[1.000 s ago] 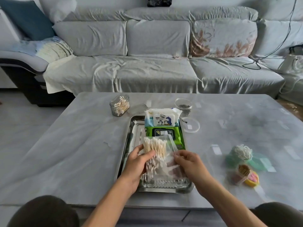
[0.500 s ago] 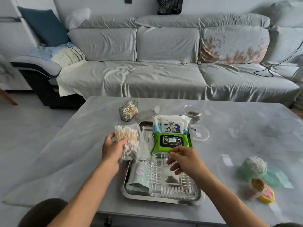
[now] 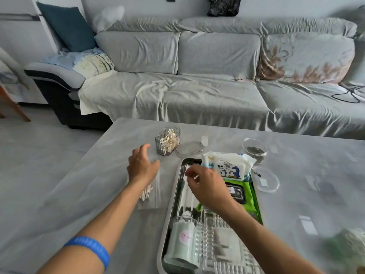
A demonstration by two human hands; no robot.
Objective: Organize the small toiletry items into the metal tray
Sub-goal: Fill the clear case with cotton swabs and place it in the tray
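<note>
The metal tray (image 3: 173,204) lies on the grey table in front of me. It holds a mint green tube (image 3: 183,242), a clear ribbed box (image 3: 223,244), a green wipes pack (image 3: 252,198) and a white baby wipes pack (image 3: 231,167). A clear bag of cotton swabs (image 3: 148,192) lies flat on the table left of the tray. My left hand (image 3: 143,167) hovers over that bag's far end, fingers spread and holding nothing. My right hand (image 3: 205,186) is over the tray's far half, fingertips pinched on a small white bit beside the white pack's corner.
A clear box of cotton swabs (image 3: 167,143) stands beyond the left hand, its lid (image 3: 190,148) beside it. A round clear jar (image 3: 254,150) and a round lid (image 3: 266,181) sit right of the tray. Blurred green items (image 3: 351,242) lie at the right. A grey sofa (image 3: 197,91) runs behind the table.
My left hand carried the swab bag out of the tray to the left, laid it on the table and let go. My right hand moved toward the tray's far end.
</note>
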